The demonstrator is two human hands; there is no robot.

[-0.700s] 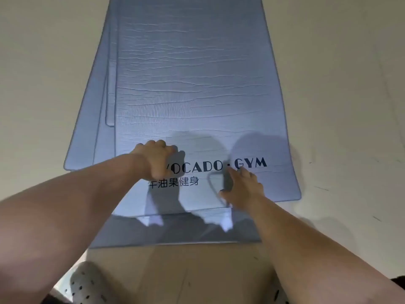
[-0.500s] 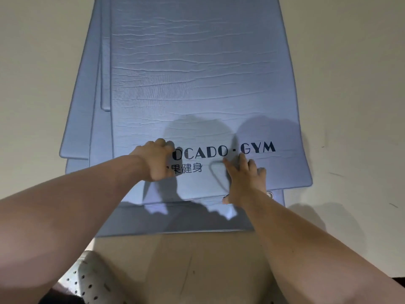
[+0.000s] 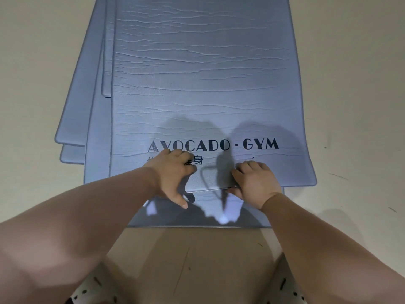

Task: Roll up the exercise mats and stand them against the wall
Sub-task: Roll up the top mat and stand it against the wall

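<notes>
Several blue-grey exercise mats lie flat in a loose stack on the floor. The top mat (image 3: 197,84) carries the black print "AVOCADO · GYM" near its close end. My left hand (image 3: 175,172) rests on that end just below the print, fingers curled on the surface and thumb reaching over the near edge. My right hand (image 3: 256,183) grips the same edge, fingers on top and thumb tucked under it. The lower mats (image 3: 72,119) stick out to the left, and one lower mat (image 3: 197,216) shows in front of my hands.
Beige floor (image 3: 350,84) surrounds the stack on every side. My knees in spotted white clothing (image 3: 285,288) are at the bottom of the view, close to the mats' near end. No wall is in view.
Both hands have slid back toward me, from over the printed letters down to the top mat's near edge. The right thumb has gone under the edge.
</notes>
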